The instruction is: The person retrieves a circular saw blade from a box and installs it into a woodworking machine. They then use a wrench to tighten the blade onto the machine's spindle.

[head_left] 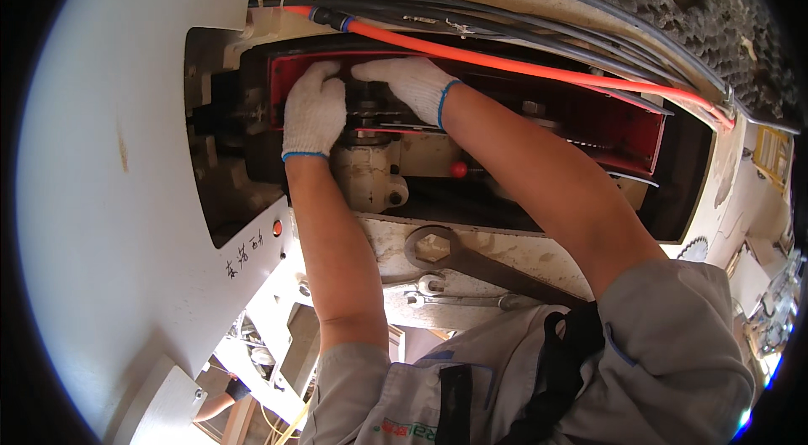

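Both of my hands wear white knitted gloves with blue cuffs and reach into a red-lined metal housing (637, 136) inside a machine. At the housing's left end is my left hand (314, 109), its fingertips near the upper edge. My right hand (410, 82) lies just right of it, fingers pointing left; what the fingertips of either hand touch is unclear. Between and below the hands, a sprocket-like part on a shaft (367, 107) stands above a cream cast bearing housing (363, 170). A bolt head (533, 107) shows farther right, behind my right forearm.
An orange air hose (505, 63) and dark cables cross above my hands. A large ring wrench (492, 268) and smaller open-end wrenches (454, 301) lie on the ledge below. A red ball knob (458, 169) sits under the housing. Another person's dark-gloved hand (237, 389) is at lower left.
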The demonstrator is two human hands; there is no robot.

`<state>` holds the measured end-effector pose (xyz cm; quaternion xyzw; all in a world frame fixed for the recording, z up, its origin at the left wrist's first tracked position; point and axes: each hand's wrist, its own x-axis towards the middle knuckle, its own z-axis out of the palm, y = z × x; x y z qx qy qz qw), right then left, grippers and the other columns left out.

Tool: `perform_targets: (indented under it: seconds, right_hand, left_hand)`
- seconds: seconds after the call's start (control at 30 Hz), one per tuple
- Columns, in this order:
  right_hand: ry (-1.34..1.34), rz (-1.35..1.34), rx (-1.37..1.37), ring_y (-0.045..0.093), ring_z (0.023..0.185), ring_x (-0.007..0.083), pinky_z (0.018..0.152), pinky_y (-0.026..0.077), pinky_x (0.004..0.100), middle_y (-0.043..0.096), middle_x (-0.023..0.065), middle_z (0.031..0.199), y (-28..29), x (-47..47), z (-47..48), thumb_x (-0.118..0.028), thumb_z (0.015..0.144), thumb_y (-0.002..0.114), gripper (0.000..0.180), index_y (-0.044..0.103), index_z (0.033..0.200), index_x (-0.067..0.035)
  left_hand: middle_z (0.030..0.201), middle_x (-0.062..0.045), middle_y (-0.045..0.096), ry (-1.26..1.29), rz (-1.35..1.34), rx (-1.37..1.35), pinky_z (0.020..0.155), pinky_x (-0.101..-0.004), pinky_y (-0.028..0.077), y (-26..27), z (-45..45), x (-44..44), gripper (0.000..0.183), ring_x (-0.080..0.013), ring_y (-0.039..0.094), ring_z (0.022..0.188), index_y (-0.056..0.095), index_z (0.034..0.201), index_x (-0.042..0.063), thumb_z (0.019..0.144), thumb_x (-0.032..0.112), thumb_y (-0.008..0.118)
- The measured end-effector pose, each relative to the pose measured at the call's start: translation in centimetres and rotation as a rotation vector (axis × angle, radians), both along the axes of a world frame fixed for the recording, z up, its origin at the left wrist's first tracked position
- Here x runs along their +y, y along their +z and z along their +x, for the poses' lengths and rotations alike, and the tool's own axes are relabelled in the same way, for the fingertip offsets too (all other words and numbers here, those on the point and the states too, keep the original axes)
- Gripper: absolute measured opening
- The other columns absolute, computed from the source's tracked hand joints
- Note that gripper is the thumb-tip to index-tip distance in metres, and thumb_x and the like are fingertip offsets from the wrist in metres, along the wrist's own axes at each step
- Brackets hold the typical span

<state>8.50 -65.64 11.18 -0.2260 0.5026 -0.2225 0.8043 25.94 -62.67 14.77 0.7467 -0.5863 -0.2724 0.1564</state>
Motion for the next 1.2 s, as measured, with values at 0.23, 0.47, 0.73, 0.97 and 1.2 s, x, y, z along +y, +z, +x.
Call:
perform_targets:
  seconds: [0.23, 0.47, 0.73, 0.97, 1.2]
  right_hand:
    - [0.121, -0.069, 0.175, 0.066, 0.081, 0.0161, 0.074, 0.053, 0.0292, 0.072, 0.0084, 0.093, 1.3, -0.2, -0.1, -0.029, 0.084, 0.076, 0.037, 0.074, 0.104, 0.002]
    - [0.173, -0.051, 0.211, 0.063, 0.078, 0.0144, 0.07, 0.051, 0.0297, 0.071, 0.0075, 0.091, 2.0, -0.4, 0.1, -0.032, 0.088, 0.075, 0.037, 0.075, 0.105, 0.001]
    - [0.063, -0.09, 0.163, 0.067, 0.078, 0.0198, 0.072, 0.054, 0.0335, 0.072, 0.0129, 0.092, 0.8, -0.1, 0.8, -0.027, 0.086, 0.074, 0.036, 0.072, 0.103, 0.005]
    - [0.181, -0.055, 0.238, 0.065, 0.077, 0.0167, 0.071, 0.052, 0.0289, 0.072, 0.0092, 0.092, 0.0, -0.4, 0.6, -0.022, 0.09, 0.072, 0.024, 0.074, 0.1, 0.0]
    - [0.014, -0.042, 0.085, 0.066, 0.075, 0.0168, 0.067, 0.054, 0.0319, 0.07, 0.011, 0.09, 1.1, 0.0, 0.2, -0.021, 0.087, 0.074, 0.027, 0.072, 0.1, 0.002]
  left_hand:
    - [0.119, -0.029, 0.067, 0.014, 0.014, 0.007, 0.101, -0.0461, 0.047, -0.1, 0.1, 0.2, 0.044, -0.0444, 0.062, 0.116, 0.068, 0.121, -0.001, 0.087, 0.02, 0.049]
    - [0.118, -0.028, 0.067, 0.007, -0.003, -0.009, 0.099, -0.0472, 0.048, -0.2, -0.3, 0.2, 0.042, -0.0451, 0.062, 0.114, 0.068, 0.12, 0.0, 0.089, 0.022, 0.051]
    - [0.117, -0.029, 0.067, 0.035, 0.006, -0.034, 0.098, -0.0479, 0.049, 0.1, -0.5, 0.2, 0.04, -0.0448, 0.063, 0.114, 0.068, 0.119, 0.001, 0.089, 0.022, 0.052]
    - [0.116, -0.028, 0.068, 0.041, 0.009, -0.011, 0.098, -0.0483, 0.049, 0.0, -0.4, 0.2, 0.041, -0.0451, 0.063, 0.113, 0.068, 0.12, 0.002, 0.089, 0.023, 0.053]
    - [0.116, -0.029, 0.068, 0.038, -0.002, -0.012, 0.099, -0.0481, 0.049, 0.0, -0.5, 0.1, 0.041, -0.0448, 0.063, 0.114, 0.068, 0.12, 0.001, 0.089, 0.023, 0.053]
